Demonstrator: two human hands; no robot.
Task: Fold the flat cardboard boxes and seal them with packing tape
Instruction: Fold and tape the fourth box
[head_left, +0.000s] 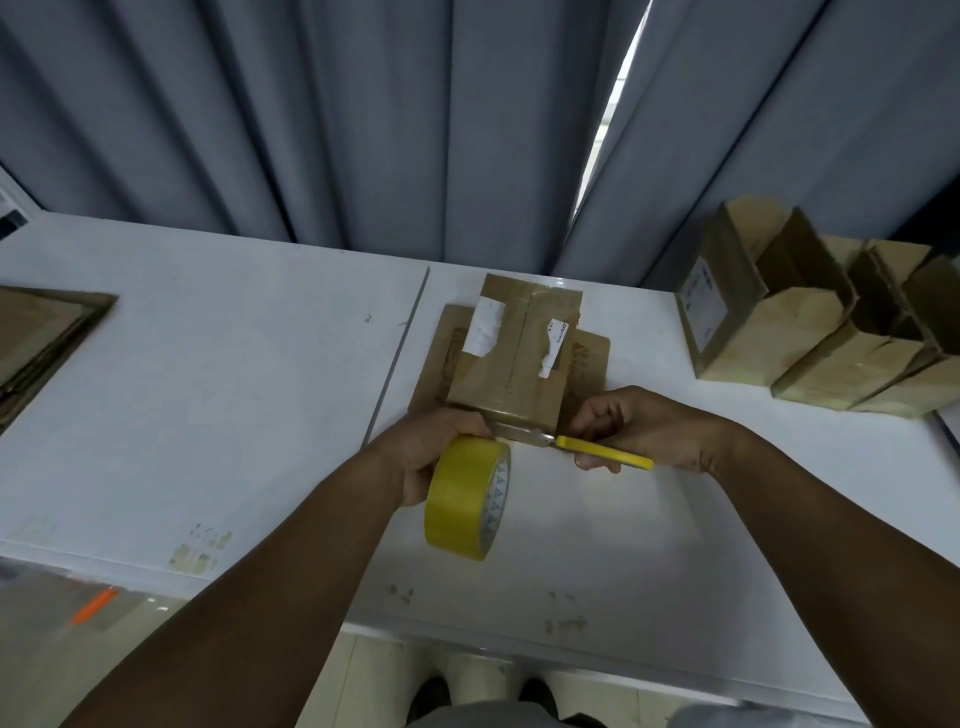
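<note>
Tape roll (462, 501) and scissors (587, 449) are held at a closed box (511, 358).
The box, flaps shut, is set mid-worktop (208, 389), toward the far edge. The roll is gripped by the left hand (431, 447) at the box's near edge. The scissors are clasped in the curled right hand (654, 428), blades just beside the roll. Open boxes (810, 322) are grouped at the far right corner, insides shadowed. Flat cardboard (36, 338) is stacked at the left edge.

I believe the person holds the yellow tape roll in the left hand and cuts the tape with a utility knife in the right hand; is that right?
Not quite: the head view shows yellow-handled scissors in the right hand, not a utility knife. The left hand does hold the yellow tape roll.
</note>
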